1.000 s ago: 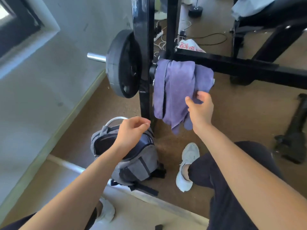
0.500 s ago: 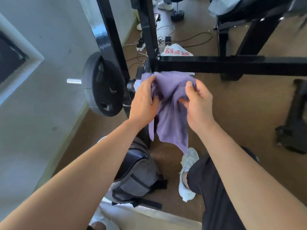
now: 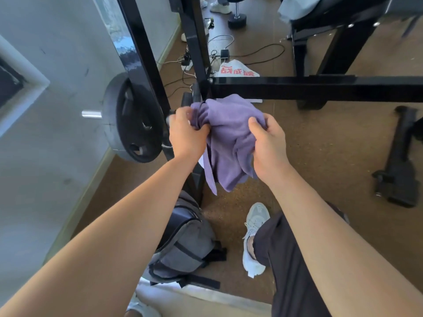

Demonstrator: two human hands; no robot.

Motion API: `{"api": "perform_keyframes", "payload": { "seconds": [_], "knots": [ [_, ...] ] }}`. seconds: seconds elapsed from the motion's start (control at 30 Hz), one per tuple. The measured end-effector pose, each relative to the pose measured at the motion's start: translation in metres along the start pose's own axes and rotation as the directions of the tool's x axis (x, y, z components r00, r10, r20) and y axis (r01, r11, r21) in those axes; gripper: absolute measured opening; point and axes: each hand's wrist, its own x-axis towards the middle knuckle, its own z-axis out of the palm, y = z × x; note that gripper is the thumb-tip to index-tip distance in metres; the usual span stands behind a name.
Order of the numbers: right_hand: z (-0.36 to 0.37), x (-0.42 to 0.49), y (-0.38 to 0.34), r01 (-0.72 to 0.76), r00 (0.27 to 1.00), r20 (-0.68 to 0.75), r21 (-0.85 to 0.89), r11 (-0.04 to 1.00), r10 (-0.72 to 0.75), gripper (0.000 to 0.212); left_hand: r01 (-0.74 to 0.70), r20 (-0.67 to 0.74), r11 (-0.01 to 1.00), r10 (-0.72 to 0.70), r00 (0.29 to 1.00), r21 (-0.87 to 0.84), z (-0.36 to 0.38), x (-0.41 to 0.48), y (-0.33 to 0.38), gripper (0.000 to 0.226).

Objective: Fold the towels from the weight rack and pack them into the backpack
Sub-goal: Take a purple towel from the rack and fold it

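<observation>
A soft, nappy purple towel (image 3: 231, 138) is held bunched up in mid-air, just in front of the weight rack's black crossbar (image 3: 320, 88). Whether its top edge touches the bar can't really be told. The cloth is crumpled into loose folds, with two limp corners hanging down below the hands.

The left hand (image 3: 186, 136) is clenched round the gathered left edge, fingers curled right into the fabric. The right hand (image 3: 269, 147) is gripping the right side, thumb laid on top and the fingers tucked underneath.

The rack is made of glossy square steel tube, pretty shiny on the uprights. A round, matte black weight plate (image 3: 135, 120) with cut-out grips is seen on it, with a chrome bar end (image 3: 91, 114) poking out to the left.

The backpack (image 3: 185, 245) is parked on the speckled brown floor right below the towel, by the rack's upright. It's grey woven fabric with a smooth dark panel and black straps, and it's partly covered by the left forearm.

Counted up: one towel, two hands on it, one backpack, one plate. One pale mesh sneaker (image 3: 254, 236) is seen beside the backpack.
</observation>
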Motion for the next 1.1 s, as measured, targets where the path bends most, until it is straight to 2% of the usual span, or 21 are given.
{"api": "perform_keyframes", "payload": {
  "seconds": [0.1, 0.17, 0.23, 0.27, 0.4, 0.5, 0.57, 0.63, 0.73, 0.77, 0.83, 0.9, 0.97, 1.03, 1.1],
  "knots": [
    [0.001, 0.0, 0.005, -0.038, 0.999, 0.0, -0.137, 0.99, 0.038, 0.005, 0.079, 0.006, 0.997, -0.079, 0.997, 0.027, -0.007, -0.001, 0.002, 0.023],
    [0.0, 0.0, 0.01, -0.105, 0.994, -0.014, -0.116, 0.988, 0.104, 0.029, 0.096, 0.008, 0.995, -0.096, 0.995, -0.023, -0.012, 0.0, 0.001, 0.004],
    [-0.001, 0.0, 0.011, -0.133, 0.99, -0.049, -0.061, 0.989, 0.13, 0.051, 0.109, 0.023, 0.991, -0.108, 0.994, -0.075, -0.016, 0.001, -0.003, 0.004],
    [-0.001, 0.001, 0.013, -0.133, 0.988, -0.08, -0.031, 0.991, 0.13, 0.053, 0.112, 0.033, 0.989, -0.11, 0.993, -0.097, -0.018, 0.001, -0.004, 0.006],
    [0.001, 0.004, 0.013, -0.114, 0.985, -0.123, 0.084, 0.99, 0.124, 0.049, 0.102, -0.013, 0.979, -0.106, 0.994, -0.178, -0.025, -0.003, -0.004, 0.007],
    [0.004, 0.004, 0.01, -0.139, 0.982, -0.102, 0.188, 0.972, 0.16, 0.042, 0.076, -0.02, 0.976, -0.082, 0.996, -0.206, -0.03, -0.008, -0.001, 0.008],
    [0.004, 0.002, 0.006, -0.156, 0.988, 0.018, 0.218, 0.963, 0.156, 0.024, 0.059, -0.024, 0.964, -0.067, 0.997, -0.259, -0.034, -0.011, 0.003, 0.007],
    [0.004, 0.0, 0.0, -0.093, 0.97, 0.237, 0.172, 0.981, 0.05, 0.021, 0.072, -0.058, 0.94, -0.097, 0.994, -0.332, -0.038, -0.009, 0.006, 0.007],
    [0.011, -0.007, -0.002, 0.117, 0.889, 0.456, -0.137, 0.984, -0.042, 0.029, 0.144, -0.112, 0.909, -0.202, 0.973, -0.391, -0.048, 0.007, 0.006, 0.014],
    [0.014, -0.008, 0.003, 0.217, 0.88, 0.471, -0.27, 0.938, -0.068, 0.036, 0.184, -0.112, 0.896, -0.248, 0.962, -0.404, -0.053, 0.012, 0.006, 0.017],
    [0.018, -0.007, 0.015, 0.418, 0.877, 0.445, -0.529, 0.739, -0.178, 0.047, 0.291, -0.092, 0.859, -0.36, 0.928, -0.422, -0.064, 0.023, 0.009, 0.025],
    [0.02, -0.005, 0.021, 0.488, 0.872, 0.414, -0.679, 0.549, -0.262, 0.046, 0.421, -0.029, 0.809, -0.474, 0.88, -0.41, -0.073, 0.032, 0.014, 0.031],
    [0.024, -0.003, 0.025, 0.505, 0.863, 0.436, -0.77, 0.39, -0.256, 0.042, 0.556, 0.154, 0.752, -0.539, 0.828, -0.353, -0.084, 0.034, 0.017, 0.037],
    [0.027, -0.003, 0.033, 0.518, 0.854, 0.478, -0.82, 0.244, -0.205, 0.043, 0.533, 0.364, 0.834, -0.457, 0.811, -0.14, -0.094, 0.026, 0.014, 0.038],
    [0.028, -0.002, 0.039, 0.516, 0.855, 0.49, -0.839, 0.174, -0.171, 0.05, 0.437, 0.425, 0.899, -0.384, 0.82, -0.029, -0.1, 0.014, 0.007, 0.038]
  ]
}}
